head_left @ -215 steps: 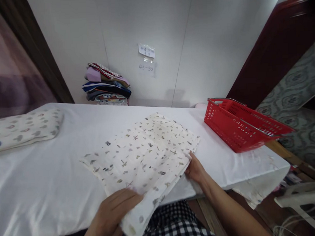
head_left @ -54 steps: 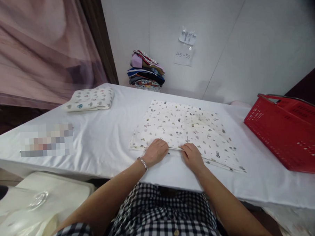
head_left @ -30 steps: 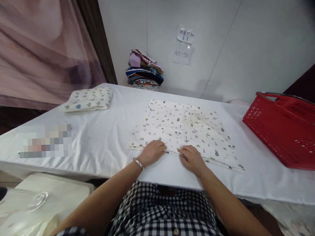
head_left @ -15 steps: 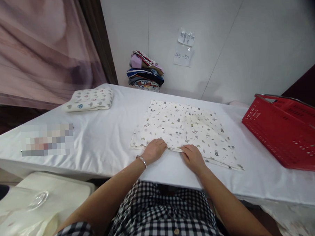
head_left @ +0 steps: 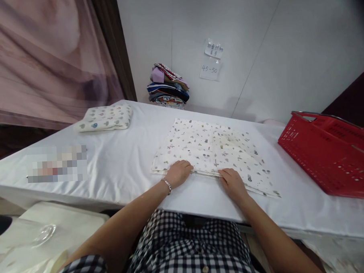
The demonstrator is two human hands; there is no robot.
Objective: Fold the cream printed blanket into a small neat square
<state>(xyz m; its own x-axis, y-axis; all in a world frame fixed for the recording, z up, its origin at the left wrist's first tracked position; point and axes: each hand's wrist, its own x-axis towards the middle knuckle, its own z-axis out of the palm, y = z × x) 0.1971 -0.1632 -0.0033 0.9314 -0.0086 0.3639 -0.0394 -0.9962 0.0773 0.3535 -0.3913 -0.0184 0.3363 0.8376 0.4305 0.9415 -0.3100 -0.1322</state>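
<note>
A white printed cloth (head_left: 211, 147), folded in layers, lies flat on the table in front of me. My left hand (head_left: 178, 173), a bracelet at its wrist, is closed on the near edge, left of the middle. Farther right along that same edge, my right hand (head_left: 233, 183) pinches the layers, thumb underneath and out of sight. Between the two hands the stacked cloth edges show.
The table wears a white cloth cover (head_left: 134, 154). A folded patterned cloth (head_left: 105, 117) sits at the back left, and a blurred-out item (head_left: 58, 164) lies nearer. At the right stands a red basket (head_left: 333, 158). Folded fabrics (head_left: 167, 87) are piled behind the table.
My right hand has slid to the right along the near edge, widening the gap between my hands. The left hand stays at about the same spot on the cloth.
</note>
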